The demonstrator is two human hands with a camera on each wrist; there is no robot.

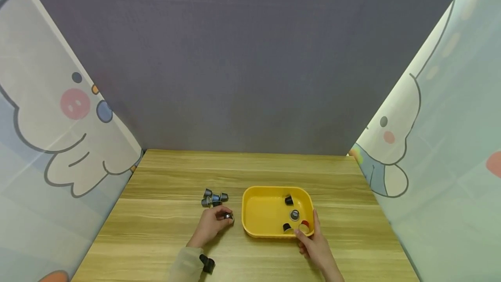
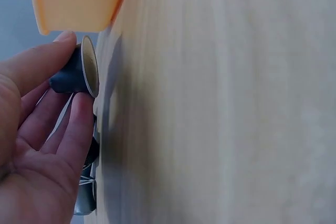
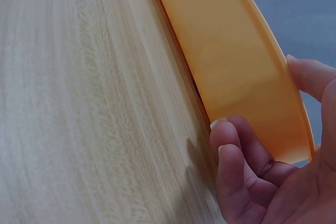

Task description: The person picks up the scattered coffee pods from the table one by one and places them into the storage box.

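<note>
Between thumb and fingers my left hand (image 1: 211, 225) pinches a dark coffee capsule (image 2: 71, 72), its pale-rimmed end facing the table in the left wrist view. This hand is left of a yellow tray (image 1: 254, 235), just in front of a small cluster of coffee capsules (image 1: 207, 202). My right hand (image 1: 316, 247) grips the tray at its near right corner, one digit over the rim and other fingers curled against the outer wall (image 3: 231, 61). Inside the tray, toward its right side, lie several capsules, among them a grey one (image 1: 295, 215) and a red one (image 1: 305, 223).
The wood-grain table (image 1: 352, 212) runs back to a grey panel (image 1: 242, 77). Cartoon-printed sheets stand on the left (image 1: 35, 177) and right (image 1: 442, 142). A black strap piece (image 1: 208, 265) shows at the left sleeve (image 1: 187, 264).
</note>
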